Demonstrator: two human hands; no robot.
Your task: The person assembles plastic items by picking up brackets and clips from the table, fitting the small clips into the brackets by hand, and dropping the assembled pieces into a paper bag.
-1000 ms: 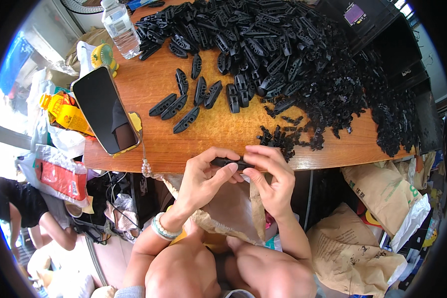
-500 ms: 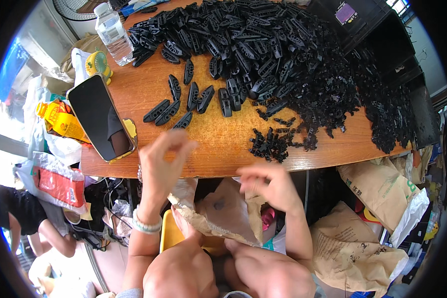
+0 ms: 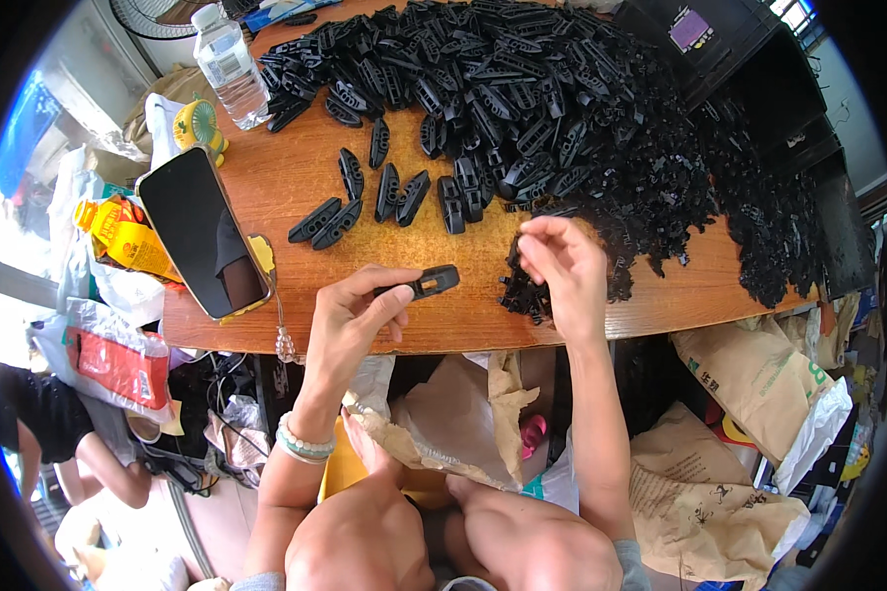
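In my left hand [image 3: 360,310], between thumb and fingers, is a long black plastic piece [image 3: 436,283] with pointed ends and an oval opening, held just above the table's front part. My right hand [image 3: 565,266] hovers over a small cluster of tiny black clip-like parts [image 3: 527,294]. Its thumb and fingertips are drawn together, and what lies between them, if anything, is too small to make out. Left of centre, several similar long black pieces [image 3: 387,192] lie singly on the wooden table [image 3: 266,212].
A big heap of long black pieces [image 3: 483,79] covers the far side, merging into small parts [image 3: 650,187] at right. Black bins [image 3: 779,98] stand behind them. A phone [image 3: 202,236], water bottle [image 3: 229,69] and orange bottle [image 3: 123,236] are at left. A torn paper bag [image 3: 448,419] hangs open below the edge.
My left hand has taken the nearest long black piece off the table and moved right with it. My right hand has gone from above the paper bag up to the small parts.
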